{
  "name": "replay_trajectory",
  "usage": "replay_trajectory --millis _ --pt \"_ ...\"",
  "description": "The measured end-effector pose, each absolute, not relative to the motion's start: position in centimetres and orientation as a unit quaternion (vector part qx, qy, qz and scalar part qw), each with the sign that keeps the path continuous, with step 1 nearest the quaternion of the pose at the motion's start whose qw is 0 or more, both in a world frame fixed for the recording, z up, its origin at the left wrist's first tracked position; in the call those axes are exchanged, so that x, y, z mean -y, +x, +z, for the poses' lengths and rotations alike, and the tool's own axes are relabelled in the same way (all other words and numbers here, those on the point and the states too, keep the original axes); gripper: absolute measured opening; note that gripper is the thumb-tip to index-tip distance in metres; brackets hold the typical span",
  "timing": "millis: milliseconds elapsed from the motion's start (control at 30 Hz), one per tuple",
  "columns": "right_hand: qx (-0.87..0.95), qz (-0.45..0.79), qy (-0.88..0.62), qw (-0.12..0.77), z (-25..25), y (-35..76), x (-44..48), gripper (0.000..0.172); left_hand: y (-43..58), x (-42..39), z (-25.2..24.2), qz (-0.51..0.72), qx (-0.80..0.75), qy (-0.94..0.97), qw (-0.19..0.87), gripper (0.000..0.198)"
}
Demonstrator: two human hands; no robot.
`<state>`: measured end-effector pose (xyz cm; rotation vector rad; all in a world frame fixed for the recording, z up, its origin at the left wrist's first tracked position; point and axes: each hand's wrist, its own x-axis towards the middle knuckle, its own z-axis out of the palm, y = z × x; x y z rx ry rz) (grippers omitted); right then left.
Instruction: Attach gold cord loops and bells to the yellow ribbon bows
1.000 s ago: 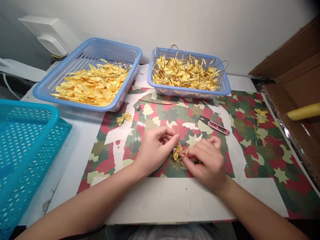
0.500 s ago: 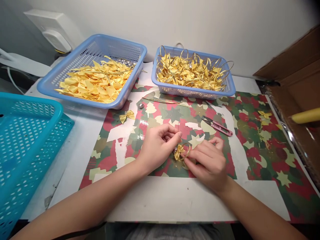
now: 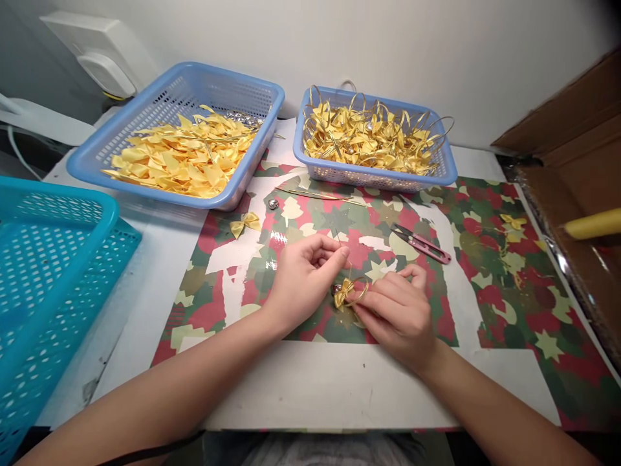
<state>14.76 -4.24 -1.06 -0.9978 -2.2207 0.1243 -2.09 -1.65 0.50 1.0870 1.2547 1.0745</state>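
Between the thumb and forefinger of my left hand (image 3: pixel 313 268) is a thin needle (image 3: pixel 337 235), its tip sticking out beyond the fingers. A fine thread seems to run from it down to a small gold bow (image 3: pixel 344 293). My right hand (image 3: pixel 400 310) pinches that bow, which carries a gold cord loop (image 3: pixel 363 291) and a silver bell (image 3: pixel 336 289) at its left side. Behind my left hand lie a loose yellow bow (image 3: pixel 245 224) and another silver bell (image 3: pixel 273 204). Pink-handled thread snips (image 3: pixel 422 244) rest beyond my right hand.
A blue basket (image 3: pixel 279 110) holds yellow bows and bells; a second blue basket (image 3: pixel 378 175) holds looped bows. Gold cords (image 3: pixel 315 194) lie before them. A teal basket (image 3: pixel 109 213) stands left, a cardboard box (image 3: pixel 577 142) right. Patterned paper (image 3: pixel 509 310) covers the table.
The needle shows more clearly above my left fingers. The bow has turned and shifted slightly left in my right hand.
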Motion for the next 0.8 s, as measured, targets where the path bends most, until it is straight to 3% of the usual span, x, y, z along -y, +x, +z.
replay_trajectory --millis 367,800 --pt "0.847 0.061 -0.403 0.343 -0.97 14.50 4.16 0.016 -2.13 1.61 0.55 0.449 -0.538 0.442 0.561 0.018" --pt "0.772 0.158 -0.480 0.384 -0.78 14.25 4.61 0.011 -2.13 1.88 0.57 0.449 -0.533 0.444 0.563 0.017"
